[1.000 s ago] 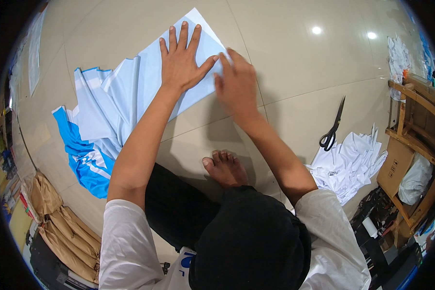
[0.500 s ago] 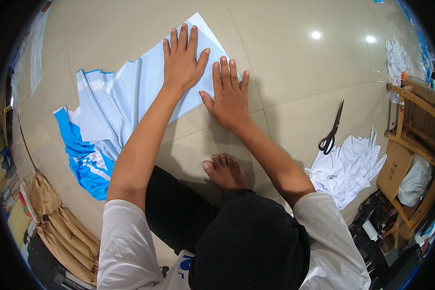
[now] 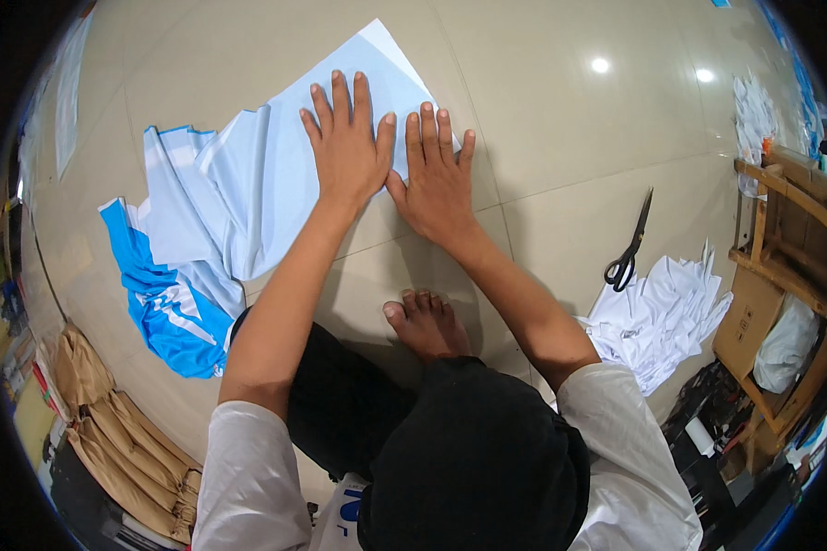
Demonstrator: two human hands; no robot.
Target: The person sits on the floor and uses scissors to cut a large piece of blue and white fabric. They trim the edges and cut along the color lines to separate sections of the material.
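Observation:
A pale blue fabric piece lies on the tiled floor, smooth at its far right part and rumpled into folds toward the left. A white margin borders its far right corner. Flat on the smooth part rests my left hand, fingers spread. My right hand lies beside it with fingers stretched out, at the fabric's right edge and partly over the floor. The two thumbs are close together. Bunched at the fabric's left end is bright blue cloth with white markings.
Black scissors lie on the floor at the right, beside a heap of white fabric scraps. Farther right stand a wooden frame and a cardboard box. Brown wrapped material sits at the lower left. My bare foot is between my arms.
My left hand has slid nearer and slightly right across the fabric, its thumb now close to my right thumb. My right hand has barely moved.

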